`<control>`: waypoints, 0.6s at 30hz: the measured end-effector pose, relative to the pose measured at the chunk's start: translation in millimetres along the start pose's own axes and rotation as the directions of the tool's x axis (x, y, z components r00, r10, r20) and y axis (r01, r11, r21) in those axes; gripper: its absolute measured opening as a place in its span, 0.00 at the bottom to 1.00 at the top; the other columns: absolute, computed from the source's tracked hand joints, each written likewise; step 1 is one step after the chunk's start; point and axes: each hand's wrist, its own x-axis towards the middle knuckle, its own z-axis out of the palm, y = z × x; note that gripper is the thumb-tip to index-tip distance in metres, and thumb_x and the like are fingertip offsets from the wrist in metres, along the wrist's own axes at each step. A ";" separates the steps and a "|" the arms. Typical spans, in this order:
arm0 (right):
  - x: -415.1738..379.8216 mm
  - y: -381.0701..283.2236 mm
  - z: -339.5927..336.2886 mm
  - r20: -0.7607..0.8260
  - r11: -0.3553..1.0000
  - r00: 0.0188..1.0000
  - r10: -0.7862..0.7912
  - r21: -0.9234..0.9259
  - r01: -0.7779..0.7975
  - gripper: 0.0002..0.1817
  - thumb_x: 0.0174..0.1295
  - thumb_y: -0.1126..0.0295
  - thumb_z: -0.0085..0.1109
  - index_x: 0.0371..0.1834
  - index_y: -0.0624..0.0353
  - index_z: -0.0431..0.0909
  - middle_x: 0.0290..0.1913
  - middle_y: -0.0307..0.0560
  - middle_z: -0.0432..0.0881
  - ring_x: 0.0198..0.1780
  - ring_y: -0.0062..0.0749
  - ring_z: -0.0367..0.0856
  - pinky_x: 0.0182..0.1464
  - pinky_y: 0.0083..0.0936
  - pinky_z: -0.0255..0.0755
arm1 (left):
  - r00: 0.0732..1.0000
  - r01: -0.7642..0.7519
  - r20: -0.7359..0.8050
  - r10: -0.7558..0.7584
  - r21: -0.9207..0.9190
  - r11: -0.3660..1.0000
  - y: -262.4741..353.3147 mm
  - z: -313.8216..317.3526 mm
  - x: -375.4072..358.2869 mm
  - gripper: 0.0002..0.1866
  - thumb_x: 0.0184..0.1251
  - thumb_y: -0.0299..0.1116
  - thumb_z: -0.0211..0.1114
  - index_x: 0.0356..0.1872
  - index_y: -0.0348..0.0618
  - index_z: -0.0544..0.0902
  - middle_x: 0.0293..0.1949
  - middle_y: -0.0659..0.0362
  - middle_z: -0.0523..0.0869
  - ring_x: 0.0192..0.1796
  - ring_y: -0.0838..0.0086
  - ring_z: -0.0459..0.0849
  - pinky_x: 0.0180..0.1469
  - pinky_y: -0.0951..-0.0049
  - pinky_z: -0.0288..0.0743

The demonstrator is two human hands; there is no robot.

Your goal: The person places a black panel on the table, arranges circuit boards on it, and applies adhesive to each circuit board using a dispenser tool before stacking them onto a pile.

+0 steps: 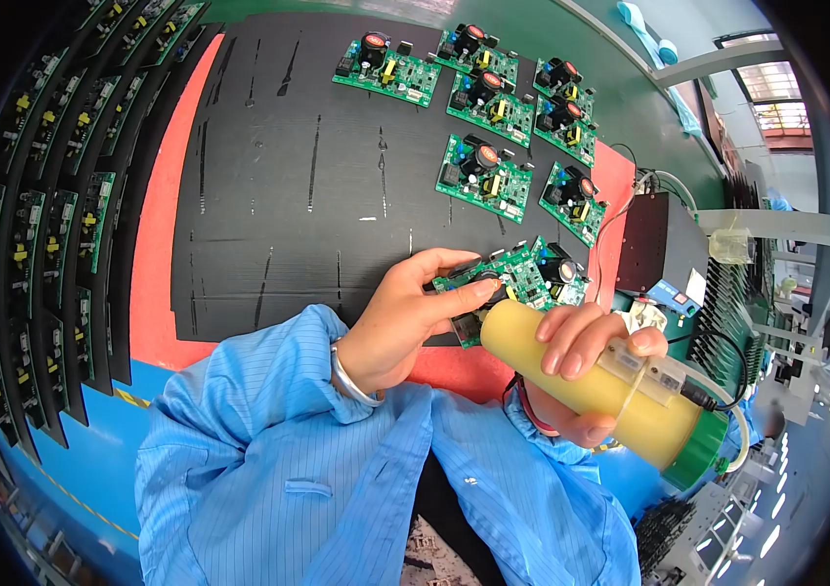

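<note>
My left hand [403, 314] is closed on a green circuit board [517, 272], thumb across its face and fingers behind its edge. My right hand [576, 356] wraps around a yellow glue cartridge [571, 376] with a green cap [700, 447] and a clear switch piece strapped to its side. The cartridge's front end lies over the lower part of the held board and hides its tip. Just behind the held board, another circuit board [563, 270] is partly covered by it.
Several circuit boards [483, 176] lie on a black corrugated sheet [278, 176] over a red mat [156, 234]. Stacked black racks [43, 225] with more boards stand at the left. A dark box [651, 244] with cables sits at the right; a hose [742, 430] runs from the cartridge.
</note>
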 end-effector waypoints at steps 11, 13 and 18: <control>-1.3 -4.8 -0.4 -0.013 0.999 1.000 0.024 -0.036 -0.024 0.37 0.64 0.52 0.69 0.66 0.56 0.58 0.38 0.49 0.79 0.35 0.38 0.81 0.41 0.41 0.76 | 0.999 -0.051 0.017 0.050 0.046 0.998 -6.3 -1.3 0.2 0.22 0.72 0.27 0.66 0.63 0.36 0.72 0.58 0.57 0.79 0.59 0.74 0.81 0.59 0.70 0.78; -0.8 -3.4 0.3 0.002 0.998 1.000 0.005 -0.063 -0.005 0.37 0.63 0.50 0.68 0.66 0.58 0.59 0.36 0.46 0.77 0.35 0.33 0.78 0.41 0.36 0.75 | 0.998 -0.064 0.012 0.063 0.061 0.996 -7.6 -0.9 0.2 0.22 0.71 0.26 0.66 0.62 0.36 0.72 0.58 0.57 0.78 0.59 0.75 0.81 0.59 0.71 0.78; -2.1 -4.0 -2.4 0.000 0.997 1.000 0.002 -0.072 -0.002 0.37 0.63 0.50 0.67 0.65 0.60 0.59 0.35 0.45 0.76 0.34 0.30 0.76 0.41 0.34 0.73 | 0.996 -0.091 0.016 0.090 0.077 0.993 -7.9 1.0 0.5 0.21 0.71 0.26 0.67 0.60 0.37 0.72 0.57 0.57 0.77 0.59 0.75 0.81 0.59 0.72 0.77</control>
